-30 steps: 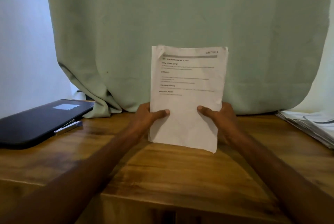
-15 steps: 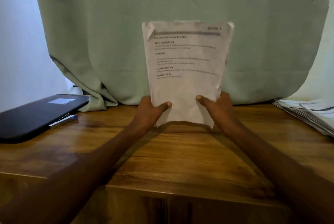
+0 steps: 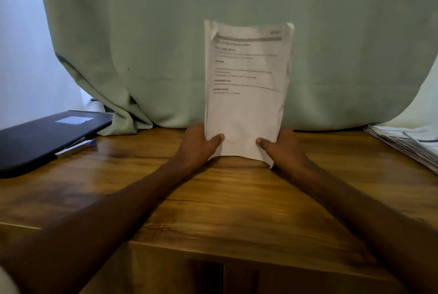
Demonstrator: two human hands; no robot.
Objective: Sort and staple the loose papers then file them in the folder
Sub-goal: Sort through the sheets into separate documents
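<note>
A pale green curtain (image 3: 166, 44) hangs behind a wooden table (image 3: 225, 198) and fills most of the view. On the table's far left lies a black folder (image 3: 45, 137) with a white label, well apart from the hands; just beside its near edge sits a silver stapler (image 3: 74, 148). At the far right edge rests a loose heap of printed papers (image 3: 407, 142).

In the middle, a sheaf of printed sheets (image 3: 246, 85) stands upright, its bottom edge down near the tabletop. Half a second ago it was lifted clear and higher; now it has come down, which reads as tapping the edges square. The left hand (image 3: 199, 146) grips the lower left side, thumb across the front, and the right hand (image 3: 282, 149) grips the lower right the same way.

The top left corner is dog-eared; whether a staple is there I cannot tell. If none, stapling seems the likely next step, then filing in the folder.
</note>
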